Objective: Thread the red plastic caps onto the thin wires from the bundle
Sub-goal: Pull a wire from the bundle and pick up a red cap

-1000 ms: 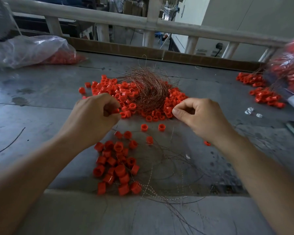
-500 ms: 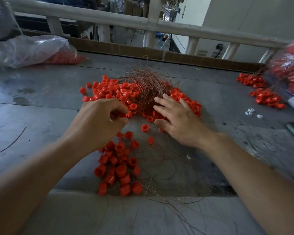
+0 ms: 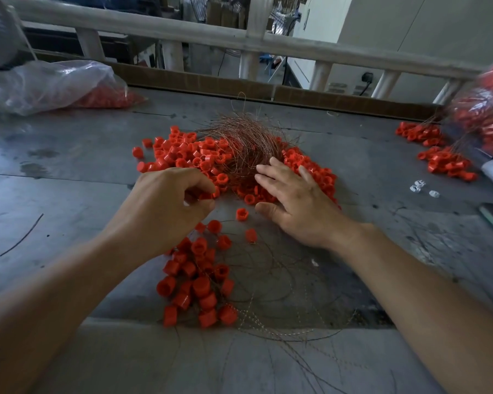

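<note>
Centre left: left hand (image 3: 165, 211) curled, pinching red cap (image 3: 207, 195), cap mostly hidden by fingers. Centre right: right hand (image 3: 299, 211) flat, fingers spread, resting on loose cap pile (image 3: 182, 155) at edge of coppery wire bundle (image 3: 245, 140). Small round plastic caps; hair-thin tangled wires. Lower centre: cap cluster (image 3: 197, 280) among stray wires on grey worktop (image 3: 69, 200). Far right edge blurred.

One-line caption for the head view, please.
Left hand pinches a red cap while the open right hand lies by the wire bundle.
</note>
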